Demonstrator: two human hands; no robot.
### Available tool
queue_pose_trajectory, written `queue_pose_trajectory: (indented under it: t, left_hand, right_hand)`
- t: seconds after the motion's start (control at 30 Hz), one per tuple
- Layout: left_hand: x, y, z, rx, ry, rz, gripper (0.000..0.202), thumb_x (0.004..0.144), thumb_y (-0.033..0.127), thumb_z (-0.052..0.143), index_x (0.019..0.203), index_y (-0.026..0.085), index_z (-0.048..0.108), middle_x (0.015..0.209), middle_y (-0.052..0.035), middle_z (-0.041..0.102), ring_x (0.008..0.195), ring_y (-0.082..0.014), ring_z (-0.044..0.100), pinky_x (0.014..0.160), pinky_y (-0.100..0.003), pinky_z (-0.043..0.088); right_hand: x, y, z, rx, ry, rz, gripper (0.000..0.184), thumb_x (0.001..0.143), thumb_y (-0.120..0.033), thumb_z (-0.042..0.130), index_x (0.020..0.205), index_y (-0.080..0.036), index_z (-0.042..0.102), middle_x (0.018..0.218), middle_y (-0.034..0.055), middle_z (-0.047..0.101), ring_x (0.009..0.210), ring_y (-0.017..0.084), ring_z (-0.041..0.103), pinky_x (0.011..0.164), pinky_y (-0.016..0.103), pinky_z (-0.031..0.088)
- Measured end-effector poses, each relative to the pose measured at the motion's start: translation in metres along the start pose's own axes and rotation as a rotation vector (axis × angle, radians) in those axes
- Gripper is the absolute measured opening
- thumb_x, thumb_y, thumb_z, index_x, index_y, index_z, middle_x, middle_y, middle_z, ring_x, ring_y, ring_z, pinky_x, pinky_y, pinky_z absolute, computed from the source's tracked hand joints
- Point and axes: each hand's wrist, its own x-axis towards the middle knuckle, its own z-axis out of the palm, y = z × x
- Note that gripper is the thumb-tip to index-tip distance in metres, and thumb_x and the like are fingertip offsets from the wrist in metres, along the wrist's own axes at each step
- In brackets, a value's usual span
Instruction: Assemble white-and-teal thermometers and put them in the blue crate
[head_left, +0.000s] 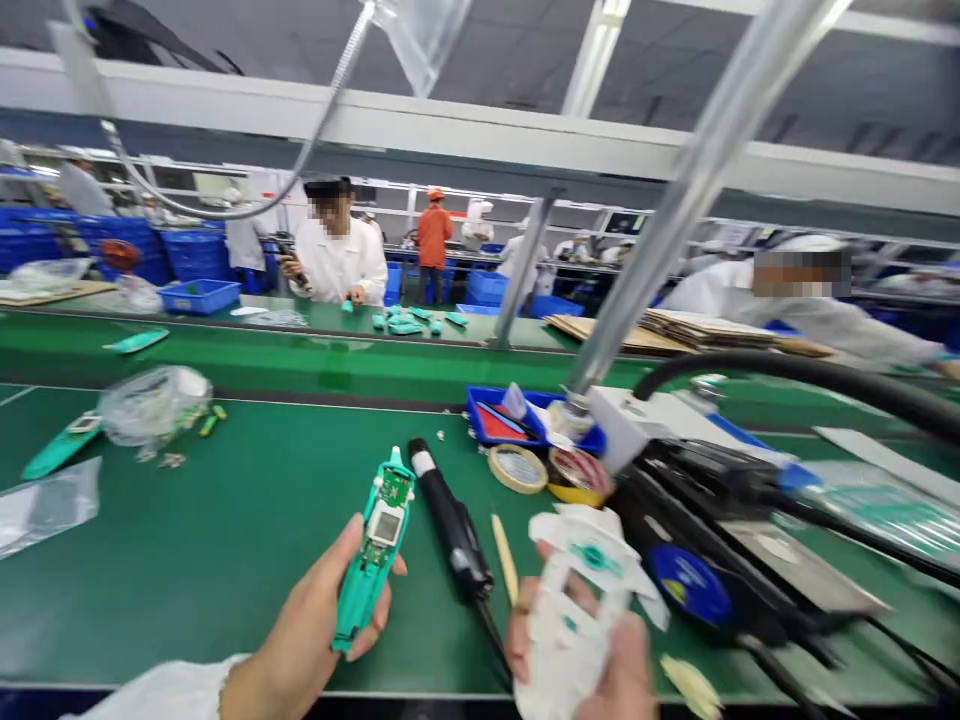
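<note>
My left hand point(322, 605) is closed around a green handheld device housing point(364, 585). A green circuit board and a small grey screen in a white frame show in its open face, and its narrow tip points away from me. My right hand point(626, 660) grips a white sheet with cut-outs point(562, 635), blurred by motion; small green pieces show on it. Between the hands lie a black electric screwdriver point(454, 530) with its cord and a thin wooden stick point(505, 560).
A blue tray point(487, 437), tape rolls point(517, 468) and a black tool stand point(697, 570) sit to the right. On the left are a plastic bag point(154, 405) and another green housing point(64, 447). A metal post point(675, 210) slants overhead. Co-workers stand beyond the green belt point(330, 368).
</note>
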Motion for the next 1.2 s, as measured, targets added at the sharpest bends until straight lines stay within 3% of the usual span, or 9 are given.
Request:
queue_pose_trajectory:
  t: [0.07, 0.13, 0.2, 0.3, 0.5, 0.83, 1.03, 1.13, 1.2]
  left_hand:
    - [0.003, -0.007, -0.019, 0.049, 0.116, 0.141, 0.051, 0.082, 0.057, 0.032, 0.104, 0.014, 0.05, 0.071, -0.0018, 0.056, 0.052, -0.0077, 0.043, 0.05, -0.019, 0.035]
    - [0.004, -0.01, -0.034, 0.129, 0.201, 0.24, 0.055, 0.081, 0.055, 0.037, 0.122, 0.019, 0.037, 0.104, -0.0071, 0.055, 0.08, -0.013, 0.051, 0.072, -0.023, 0.04]
    - [0.004, -0.008, -0.044, 0.185, 0.259, 0.286, 0.058, 0.081, 0.054, 0.038, 0.129, 0.022, 0.028, 0.128, -0.0074, 0.04, 0.11, -0.0178, 0.041, 0.093, -0.026, 0.032]
    - [0.004, -0.004, -0.052, 0.207, 0.303, 0.326, 0.057, 0.082, 0.052, 0.038, 0.13, 0.023, 0.029, 0.138, -0.0041, 0.028, 0.127, -0.0195, 0.022, 0.105, -0.029, 0.017]
    - [0.008, -0.007, -0.054, 0.172, 0.339, 0.346, 0.057, 0.081, 0.052, 0.039, 0.129, 0.022, 0.033, 0.138, -0.0046, 0.028, 0.13, -0.0219, 0.015, 0.108, -0.034, 0.013]
    - [0.006, -0.008, -0.058, 0.277, 0.258, 0.323, 0.052, 0.086, 0.046, 0.03, 0.133, 0.024, 0.027, 0.142, -0.0011, 0.021, 0.132, -0.0215, 0.006, 0.109, -0.04, 0.007]
    - [0.008, -0.005, -0.063, 0.455, 0.065, 0.423, 0.058, 0.084, 0.039, 0.041, 0.135, 0.021, 0.017, 0.139, -0.0061, 0.027, 0.126, -0.0203, 0.028, 0.104, -0.034, 0.027]
    - [0.005, 0.001, -0.06, 0.584, 0.034, 0.4, 0.053, 0.087, 0.037, 0.036, 0.134, 0.021, 0.018, 0.139, -0.0052, 0.027, 0.126, -0.0186, 0.028, 0.104, -0.031, 0.028]
    - [0.002, 0.003, -0.057, 0.691, -0.017, 0.368, 0.053, 0.087, 0.038, 0.034, 0.134, 0.02, 0.018, 0.14, -0.0058, 0.026, 0.126, -0.019, 0.028, 0.103, -0.031, 0.029]
  right_hand:
    - [0.001, 0.031, 0.052, -0.094, -0.091, 0.028, 0.05, 0.071, -0.062, 0.048, 0.1, -0.021, 0.055, 0.079, 0.0028, 0.06, 0.061, 0.014, 0.054, 0.052, 0.024, 0.045]
    - [-0.001, 0.056, 0.09, -0.189, -0.177, 0.008, 0.049, 0.072, -0.058, 0.051, 0.102, -0.02, 0.054, 0.097, 0.0059, 0.061, 0.085, 0.018, 0.056, 0.074, 0.028, 0.046]
    - [-0.005, 0.069, 0.115, -0.257, -0.277, 0.002, 0.049, 0.074, -0.055, 0.051, 0.108, -0.02, 0.051, 0.11, 0.0067, 0.057, 0.102, 0.02, 0.051, 0.087, 0.03, 0.04]
    - [-0.014, 0.071, 0.134, -0.334, -0.353, 0.024, 0.048, 0.073, -0.053, 0.052, 0.109, -0.021, 0.049, 0.112, 0.0054, 0.056, 0.107, 0.02, 0.048, 0.085, 0.027, 0.041]
    - [-0.017, 0.068, 0.143, -0.435, -0.422, -0.003, 0.043, 0.075, -0.048, 0.053, 0.107, -0.02, 0.05, 0.106, 0.0036, 0.059, 0.097, 0.018, 0.053, 0.081, 0.024, 0.043]
    - [-0.005, 0.07, 0.132, -0.504, -0.565, 0.066, 0.048, 0.076, -0.049, 0.052, 0.112, -0.019, 0.043, 0.101, 0.0073, 0.059, 0.094, 0.02, 0.054, 0.077, 0.028, 0.046]
    - [0.009, 0.058, 0.121, -0.65, -0.661, -0.003, 0.037, 0.077, -0.048, 0.052, 0.101, -0.021, 0.048, 0.096, 0.006, 0.06, 0.077, 0.017, 0.056, 0.064, 0.026, 0.046]
    - [0.02, 0.049, 0.122, -0.626, -0.563, -0.115, 0.038, 0.078, -0.053, 0.047, 0.098, -0.021, 0.05, 0.098, 0.0053, 0.058, 0.086, 0.018, 0.054, 0.072, 0.026, 0.045]
    - [0.026, 0.044, 0.127, -0.445, -0.476, -0.073, 0.043, 0.079, -0.059, 0.039, 0.098, -0.021, 0.051, 0.089, 0.0044, 0.06, 0.085, 0.018, 0.055, 0.071, 0.027, 0.045]
